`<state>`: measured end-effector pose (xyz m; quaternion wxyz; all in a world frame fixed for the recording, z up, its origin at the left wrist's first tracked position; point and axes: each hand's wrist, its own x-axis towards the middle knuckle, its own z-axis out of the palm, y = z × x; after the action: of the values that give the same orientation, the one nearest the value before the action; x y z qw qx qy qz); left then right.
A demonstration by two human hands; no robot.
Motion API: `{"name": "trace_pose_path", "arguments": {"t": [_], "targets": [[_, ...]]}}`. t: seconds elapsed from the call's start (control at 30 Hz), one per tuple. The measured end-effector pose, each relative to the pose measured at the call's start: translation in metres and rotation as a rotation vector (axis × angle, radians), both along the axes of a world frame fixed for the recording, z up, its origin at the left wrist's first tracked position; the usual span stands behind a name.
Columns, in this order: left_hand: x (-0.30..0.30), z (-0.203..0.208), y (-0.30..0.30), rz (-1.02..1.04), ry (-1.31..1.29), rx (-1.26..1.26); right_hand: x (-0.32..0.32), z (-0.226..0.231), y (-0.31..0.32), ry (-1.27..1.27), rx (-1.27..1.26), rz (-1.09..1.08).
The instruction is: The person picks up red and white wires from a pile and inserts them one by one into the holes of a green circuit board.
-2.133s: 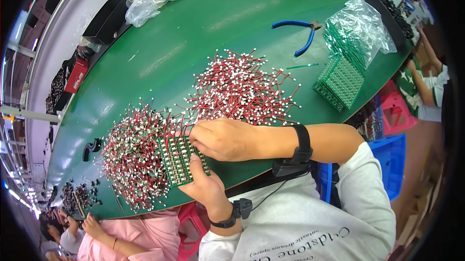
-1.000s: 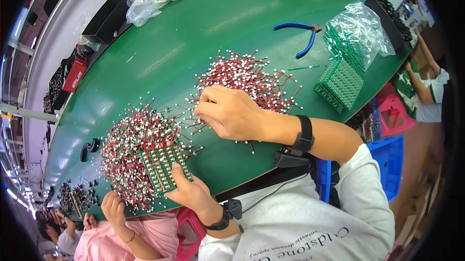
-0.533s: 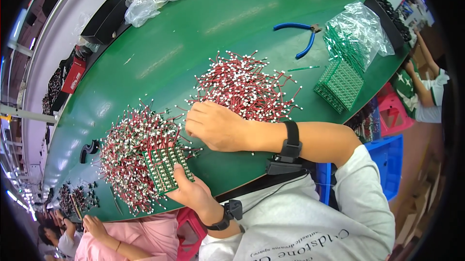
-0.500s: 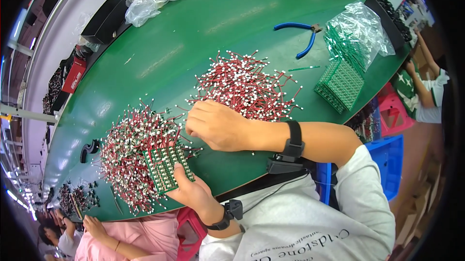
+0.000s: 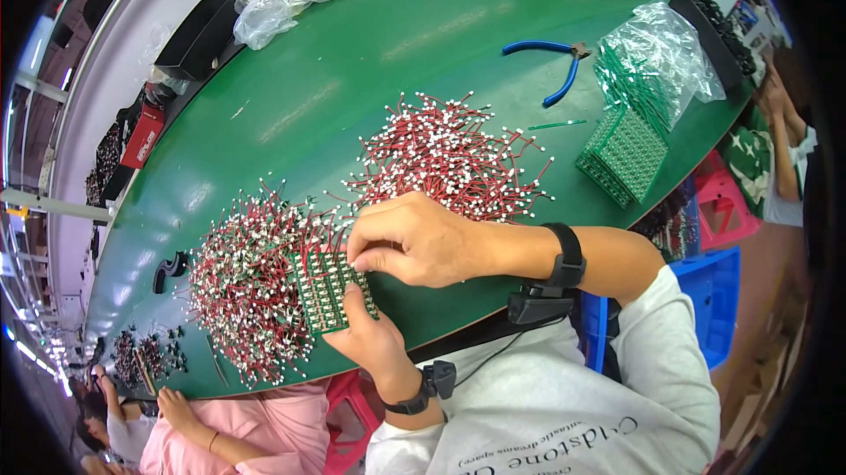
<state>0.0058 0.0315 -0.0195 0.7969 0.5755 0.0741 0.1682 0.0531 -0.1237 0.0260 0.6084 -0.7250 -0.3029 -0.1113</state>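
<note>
My left hand (image 5: 374, 343) grips a green circuit board panel (image 5: 326, 299) by its near edge, thumb on top. Rows of small pale parts cover the panel, and red wires stand along its far side. My right hand (image 5: 423, 241) is closed in a pinch at the panel's right edge, close to my left thumb; what its fingertips hold is too small to make out. Beyond it lies a heap of red wires with white connectors (image 5: 449, 153). Left of the panel spreads a larger pile of wired little boards (image 5: 247, 290).
Blue-handled cutters (image 5: 539, 46), a thin green strip (image 5: 557, 124), a stack of green panels (image 5: 627, 153) and a clear plastic bag (image 5: 674, 52) lie to the right. A black curved piece (image 5: 163, 274) lies far left. A person in pink (image 5: 238, 431) sits at my left.
My right hand has moved down from the wire heap to the panel's right edge. My left hand and the panel have shifted slightly right.
</note>
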Motion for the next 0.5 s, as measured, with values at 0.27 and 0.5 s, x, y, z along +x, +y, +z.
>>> {"name": "trace_pose_path", "arguments": {"t": [0.27, 0.5], "targets": [[-0.005, 0.001, -0.015, -0.081, -0.103, 0.227, -0.006, -0.004, 0.006, 0.057, -0.027, 0.000], [-0.008, 0.001, -0.021, -0.105, -0.058, 0.241, -0.005, -0.013, 0.005, 0.028, -0.100, -0.021]]}}
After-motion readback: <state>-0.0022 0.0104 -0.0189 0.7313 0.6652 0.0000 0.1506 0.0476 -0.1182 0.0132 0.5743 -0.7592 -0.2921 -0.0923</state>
